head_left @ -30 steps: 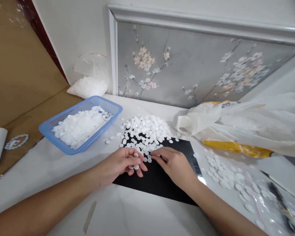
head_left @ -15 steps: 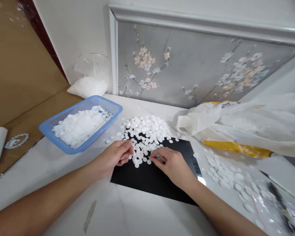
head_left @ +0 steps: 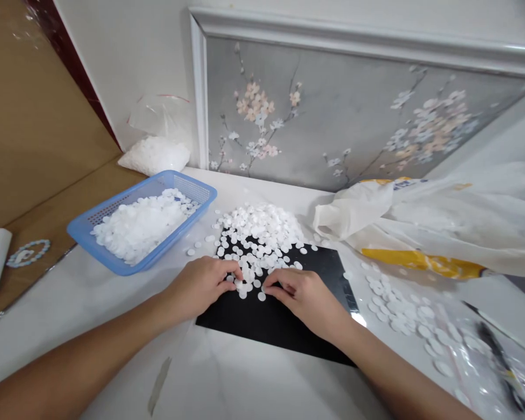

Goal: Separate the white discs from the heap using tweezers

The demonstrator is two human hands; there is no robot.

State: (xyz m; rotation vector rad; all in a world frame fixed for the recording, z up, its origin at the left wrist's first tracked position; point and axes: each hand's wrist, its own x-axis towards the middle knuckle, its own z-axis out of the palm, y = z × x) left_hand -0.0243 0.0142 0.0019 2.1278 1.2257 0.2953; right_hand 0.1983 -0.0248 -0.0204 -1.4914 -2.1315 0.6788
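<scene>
Small round white discs [head_left: 265,224] lie in a heap at the back of a black mat [head_left: 254,332], with a trail of them spreading toward me. My left hand [head_left: 207,286] is at the trail's left side, palm down. Its thumb and forefinger are apart, their tips at the nearest discs, and nothing clear is held. On the trail's right, my right hand [head_left: 304,291] has thumb and forefinger drawn together at the edge of a single white disc [head_left: 261,296], low over the mat. Its other fingers are curled and partly hidden.
A blue basket [head_left: 126,269] full of white discs stands at left, a bag of white pieces [head_left: 155,156] behind it. At right are a white plastic bag [head_left: 420,221], more loose discs [head_left: 394,306] and a black-handled tool [head_left: 494,344]. A framed picture [head_left: 306,116] leans at the back.
My left hand's thumb and forefinger have parted and shifted right, to the near discs. My right fingertips and the disc at them have moved slightly toward me and left.
</scene>
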